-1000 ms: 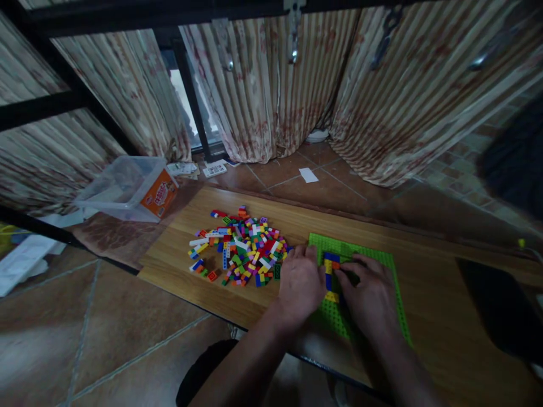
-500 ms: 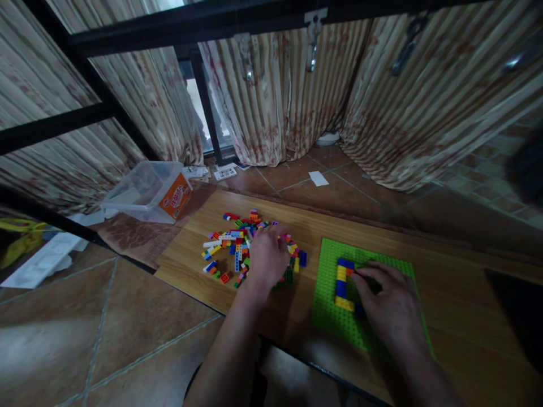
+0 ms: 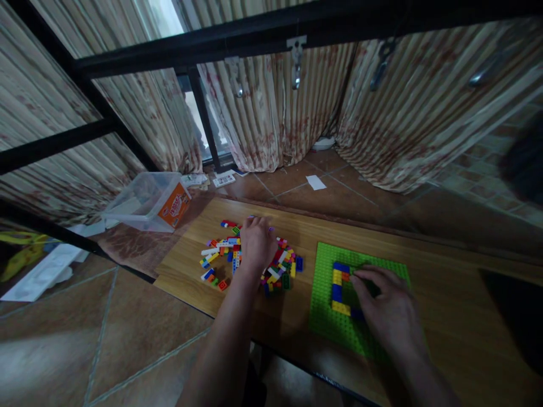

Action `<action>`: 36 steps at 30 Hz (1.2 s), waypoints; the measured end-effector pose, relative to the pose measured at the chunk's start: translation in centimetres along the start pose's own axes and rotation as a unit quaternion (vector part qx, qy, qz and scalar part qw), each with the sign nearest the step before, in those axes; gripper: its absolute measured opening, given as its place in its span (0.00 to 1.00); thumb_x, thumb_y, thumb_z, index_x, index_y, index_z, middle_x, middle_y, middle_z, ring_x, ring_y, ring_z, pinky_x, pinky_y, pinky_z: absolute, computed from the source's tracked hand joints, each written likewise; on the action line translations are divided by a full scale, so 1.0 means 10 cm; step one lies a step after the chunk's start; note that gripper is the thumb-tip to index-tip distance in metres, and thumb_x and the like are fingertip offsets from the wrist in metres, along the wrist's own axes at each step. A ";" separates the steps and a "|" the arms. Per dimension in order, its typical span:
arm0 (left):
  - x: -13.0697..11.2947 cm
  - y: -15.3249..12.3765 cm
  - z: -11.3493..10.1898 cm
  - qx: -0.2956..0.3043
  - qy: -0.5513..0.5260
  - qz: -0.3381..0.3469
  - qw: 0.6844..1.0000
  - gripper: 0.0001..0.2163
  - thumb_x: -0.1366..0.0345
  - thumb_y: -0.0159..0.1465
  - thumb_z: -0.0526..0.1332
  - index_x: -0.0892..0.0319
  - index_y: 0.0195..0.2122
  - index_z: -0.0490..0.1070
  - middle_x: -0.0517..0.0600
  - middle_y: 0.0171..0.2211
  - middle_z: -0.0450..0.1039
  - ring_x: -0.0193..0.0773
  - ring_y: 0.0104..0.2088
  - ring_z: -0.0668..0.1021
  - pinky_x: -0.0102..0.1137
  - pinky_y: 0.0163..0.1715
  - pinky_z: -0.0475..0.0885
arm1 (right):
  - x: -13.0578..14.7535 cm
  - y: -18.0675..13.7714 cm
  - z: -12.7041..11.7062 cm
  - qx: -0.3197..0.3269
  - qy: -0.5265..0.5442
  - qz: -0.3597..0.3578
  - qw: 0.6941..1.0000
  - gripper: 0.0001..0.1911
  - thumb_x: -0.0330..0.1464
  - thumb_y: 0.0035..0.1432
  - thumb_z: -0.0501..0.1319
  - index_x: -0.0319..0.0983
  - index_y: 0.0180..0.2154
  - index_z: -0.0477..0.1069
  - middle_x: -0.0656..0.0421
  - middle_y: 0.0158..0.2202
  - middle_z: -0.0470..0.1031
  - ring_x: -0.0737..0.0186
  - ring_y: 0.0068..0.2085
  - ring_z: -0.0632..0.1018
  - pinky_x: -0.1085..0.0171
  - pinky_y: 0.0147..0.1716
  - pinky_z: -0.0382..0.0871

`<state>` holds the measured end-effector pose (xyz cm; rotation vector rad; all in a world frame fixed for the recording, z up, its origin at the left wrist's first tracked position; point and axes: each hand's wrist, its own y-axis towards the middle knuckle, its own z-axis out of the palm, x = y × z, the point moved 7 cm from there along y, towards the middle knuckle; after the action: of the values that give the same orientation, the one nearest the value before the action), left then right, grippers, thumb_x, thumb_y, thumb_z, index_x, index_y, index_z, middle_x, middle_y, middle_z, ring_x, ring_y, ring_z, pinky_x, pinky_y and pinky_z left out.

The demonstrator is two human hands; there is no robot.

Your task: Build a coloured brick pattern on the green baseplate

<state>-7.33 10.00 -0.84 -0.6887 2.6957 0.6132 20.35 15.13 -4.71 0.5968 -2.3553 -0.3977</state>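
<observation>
My left hand (image 3: 258, 244) is over the far side of a heap of loose toy bricks (image 3: 278, 265) in many colours. Its fingers are bent and close together, and their tips are hidden among the bricks. On the green baseplate (image 3: 324, 322), blue, yellow and orange bricks (image 3: 336, 293) form part of an outline with a bare middle. My right hand (image 3: 386, 302) rests over the plate's right part, thumb and forefinger closed together beside the small orange brick (image 3: 345, 277). Anything between those fingertips cannot be made out. The right hand covers part of a dark blue brick (image 3: 357, 314).
The bricks and plate are on a long wooden board (image 3: 190, 271). Beyond its left end stands a clear plastic box (image 3: 146, 206) with an orange label. A black flat object (image 3: 509, 316) lies at the right. Curtains (image 3: 271, 118) and a dark metal frame (image 3: 203, 50) rise behind.
My left hand has moved away from me and slightly left across the heap, uncovering bricks on the near right side. My right hand stays at the outline. The camera view has shifted a little.
</observation>
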 end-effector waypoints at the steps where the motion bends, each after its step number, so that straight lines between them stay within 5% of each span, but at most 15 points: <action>1: 0.00 0.05 0.03 0.010 0.015 -0.005 1.000 0.18 0.70 0.64 0.56 0.59 0.54 0.74 0.53 0.49 0.78 0.49 0.52 0.72 0.39 0.54 0.67 | 0.01 0.00 0.00 0.001 0.004 0.000 1.000 0.23 0.48 0.62 0.54 0.39 0.34 0.78 0.49 0.41 0.79 0.48 0.43 0.77 0.48 0.47 0.69; 10: -0.05 0.11 0.29 0.054 0.122 -0.083 0.988 0.14 0.64 0.64 0.55 0.60 0.46 0.77 0.59 0.46 0.78 0.56 0.52 0.72 0.46 0.50 0.66 | -0.03 0.04 -0.03 0.008 0.037 0.022 0.999 0.18 0.45 0.62 0.56 0.40 0.34 0.77 0.50 0.41 0.80 0.50 0.43 0.77 0.50 0.46 0.70; 22: -0.10 0.10 0.31 0.062 0.125 -0.066 0.988 0.15 0.66 0.63 0.53 0.55 0.45 0.77 0.58 0.46 0.78 0.57 0.51 0.72 0.57 0.54 0.57 | -0.22 0.06 -0.27 -0.017 0.097 0.093 0.991 0.14 0.43 0.60 0.59 0.41 0.34 0.77 0.51 0.41 0.80 0.51 0.43 0.78 0.50 0.47 0.70; 31: -0.14 0.17 0.35 0.078 0.118 -0.065 0.988 0.13 0.65 0.65 0.53 0.57 0.39 0.78 0.58 0.44 0.78 0.56 0.51 0.72 0.55 0.52 0.58 | -0.29 0.05 -0.33 -0.014 0.107 0.106 0.988 0.14 0.43 0.60 0.59 0.41 0.35 0.77 0.52 0.41 0.80 0.51 0.44 0.79 0.52 0.47 0.71; 36: -0.33 0.15 0.19 0.050 0.043 -0.043 0.997 0.13 0.64 0.66 0.53 0.57 0.40 0.78 0.57 0.43 0.80 0.53 0.50 0.74 0.50 0.55 0.60 | -0.32 0.08 -0.43 -0.035 0.114 0.123 0.985 0.13 0.42 0.59 0.60 0.41 0.34 0.77 0.53 0.39 0.80 0.52 0.42 0.79 0.52 0.46 0.71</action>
<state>-4.97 13.33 -0.76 -0.8175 2.7363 0.4340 25.18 16.88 -2.92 0.2951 -2.1520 -0.2815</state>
